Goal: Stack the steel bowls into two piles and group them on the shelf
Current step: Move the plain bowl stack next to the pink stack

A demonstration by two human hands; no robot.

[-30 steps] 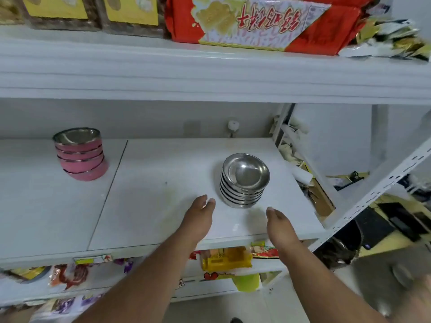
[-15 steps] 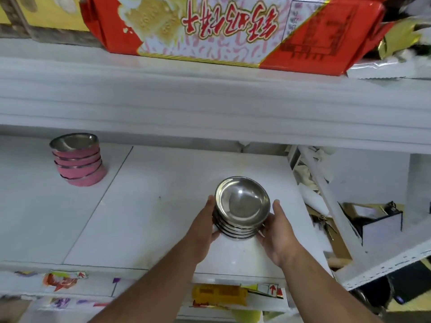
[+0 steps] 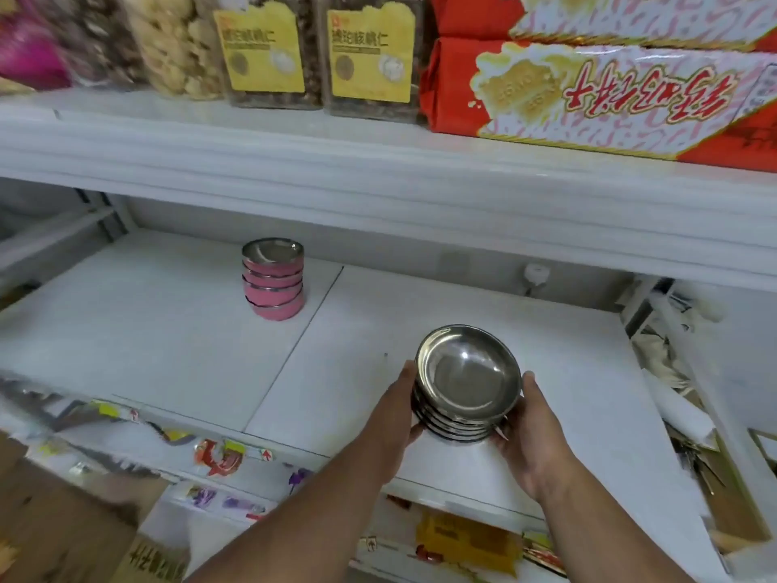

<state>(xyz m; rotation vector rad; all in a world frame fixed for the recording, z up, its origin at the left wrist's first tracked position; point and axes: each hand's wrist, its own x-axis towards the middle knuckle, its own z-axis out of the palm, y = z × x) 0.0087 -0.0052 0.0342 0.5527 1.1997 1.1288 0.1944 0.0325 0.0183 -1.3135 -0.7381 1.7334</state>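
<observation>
1. Steel, shiny and smooth: a stack of steel bowls [image 3: 466,387] is held between both hands, near the front edge of the white shelf [image 3: 176,342], on the right-hand panel. Whether the bottom bowl is touching the board or slightly lifted can't be told.
2. The left hand [image 3: 399,408] is pressed flat against the stack's left side, and the right hand [image 3: 527,422] is cupped around the right side, fingers tucked under the lower rims. So the pile is squeezed from both sides rather than pinched.
3. A second pile, the pink-sided bowls [image 3: 273,279], is parked well apart, toward the back of the left panel beside the seam.
4. Handling guess: stiff, light-ish, slippery, and only loosely nested, so the upper bowls could get slid off if tilted. Better gripped low, with the bottom bowl supported.
5. Grouping isn't done yet, probably.
</observation>
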